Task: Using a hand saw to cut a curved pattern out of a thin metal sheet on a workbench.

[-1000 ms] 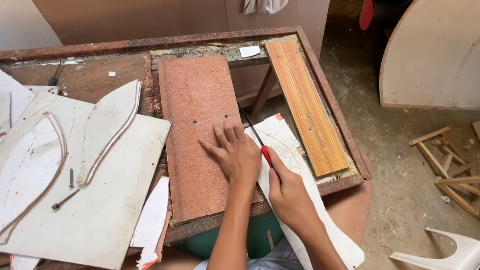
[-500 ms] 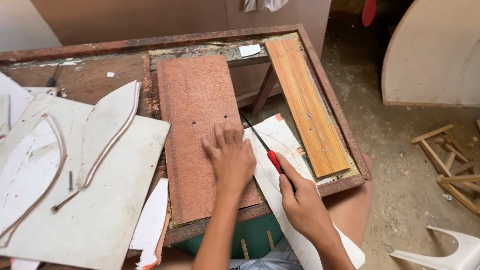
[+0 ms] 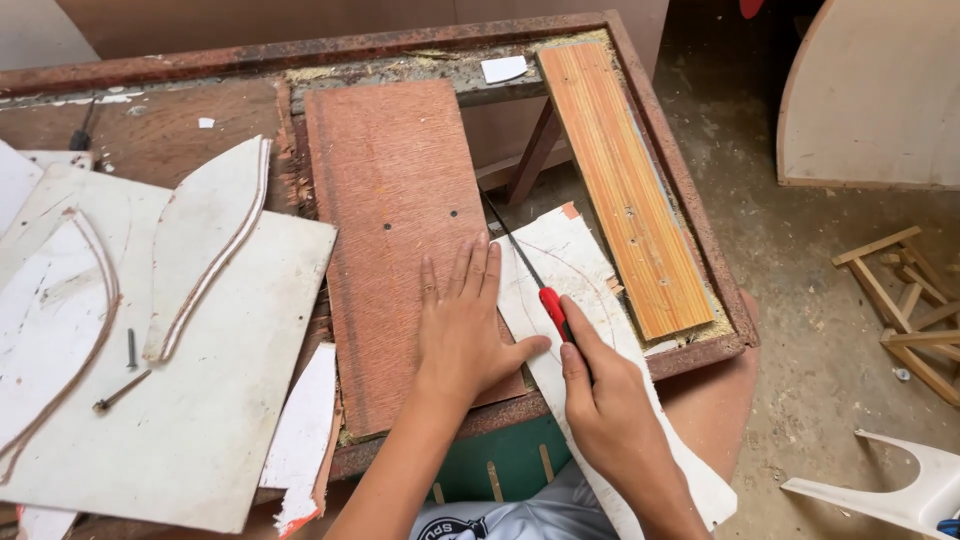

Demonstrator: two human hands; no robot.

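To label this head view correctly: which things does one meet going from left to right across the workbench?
White curved cut-out → reddish board → left hand → red-handled saw → right hand → striped orange plank.

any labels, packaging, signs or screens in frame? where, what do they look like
No packages, signs or screens.
Small white paper scrap: far edge of the rusty metal table frame, roughly rectangular, looks blank; may be only a scrap.
Print on grey shirt: bottom edge, dark round patch, mostly cut off.

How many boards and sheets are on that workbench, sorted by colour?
Reddish-brown board, under the left hand: 1
Orange striped plank: 1
White sheet pieces: 5, including the one the right hand saws
Total: 7
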